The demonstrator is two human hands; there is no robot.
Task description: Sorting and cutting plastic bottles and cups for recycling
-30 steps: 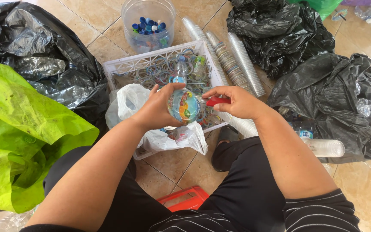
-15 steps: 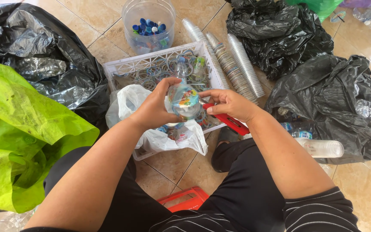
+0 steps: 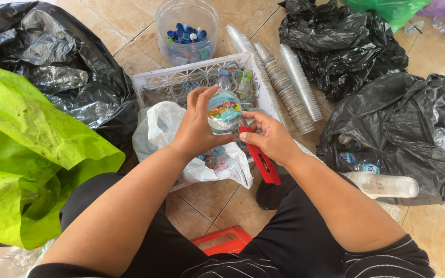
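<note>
Your L hand clamps a small clear plastic bottle w/ colourful label over the white crate; R hand grips a red cutter at bottle's 5 o'clock; label-stripping step, I'd judge; next needs blade on label seam, bottle steady.

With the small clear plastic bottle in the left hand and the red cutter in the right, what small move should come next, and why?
Probably draw the red utility cutter along the colourful label on the small clear plastic bottle. The left hand grips the bottle over the white plastic basket, the label is on, and the right hand holds the cutter right beside it.
</note>
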